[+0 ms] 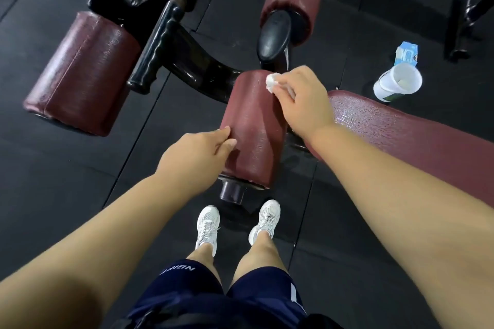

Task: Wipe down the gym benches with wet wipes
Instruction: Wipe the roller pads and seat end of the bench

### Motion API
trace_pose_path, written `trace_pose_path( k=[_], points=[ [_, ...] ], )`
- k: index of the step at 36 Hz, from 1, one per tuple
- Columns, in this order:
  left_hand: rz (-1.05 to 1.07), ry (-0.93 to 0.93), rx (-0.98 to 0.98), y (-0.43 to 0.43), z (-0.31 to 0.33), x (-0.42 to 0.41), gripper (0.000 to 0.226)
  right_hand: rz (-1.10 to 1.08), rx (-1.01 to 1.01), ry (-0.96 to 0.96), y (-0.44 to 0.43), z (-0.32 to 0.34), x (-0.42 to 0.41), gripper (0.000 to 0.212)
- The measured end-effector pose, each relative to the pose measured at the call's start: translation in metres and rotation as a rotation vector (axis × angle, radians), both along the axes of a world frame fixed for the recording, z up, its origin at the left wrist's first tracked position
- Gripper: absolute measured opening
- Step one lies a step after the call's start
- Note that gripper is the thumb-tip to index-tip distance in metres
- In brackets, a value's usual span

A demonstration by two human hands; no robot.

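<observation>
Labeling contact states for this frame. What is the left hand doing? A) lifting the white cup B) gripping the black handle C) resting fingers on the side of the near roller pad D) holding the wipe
C: the left hand touches the left side of the near roller pad with its fingertips, steadying it, while the right hand pinches the white wipe against the pad's far end.

bare floor mat (66, 168) left of roller pad (254, 128), bench seat (414, 136) crowding right
</observation>
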State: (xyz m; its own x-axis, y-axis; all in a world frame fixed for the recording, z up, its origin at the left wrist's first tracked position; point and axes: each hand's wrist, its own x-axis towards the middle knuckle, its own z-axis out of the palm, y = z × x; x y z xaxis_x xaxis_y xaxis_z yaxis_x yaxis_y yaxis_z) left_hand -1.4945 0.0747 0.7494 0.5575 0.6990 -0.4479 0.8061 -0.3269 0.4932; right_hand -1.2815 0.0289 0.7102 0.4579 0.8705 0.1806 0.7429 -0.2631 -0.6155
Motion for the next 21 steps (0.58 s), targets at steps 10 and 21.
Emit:
trace_pose_path(
  k=[10,21],
  points=[
    [0.075,0.056,-0.192,0.005,-0.026,-0.009,0.042,0.573,0.133,-0.045,-0.076,-0.004,-0.064,0.02],
    [-0.038,0.009,0.033,-0.009,0.004,0.001,0.04,-0.109,-0.07,0.028,0.013,0.0,0.006,0.013]
  ],
)
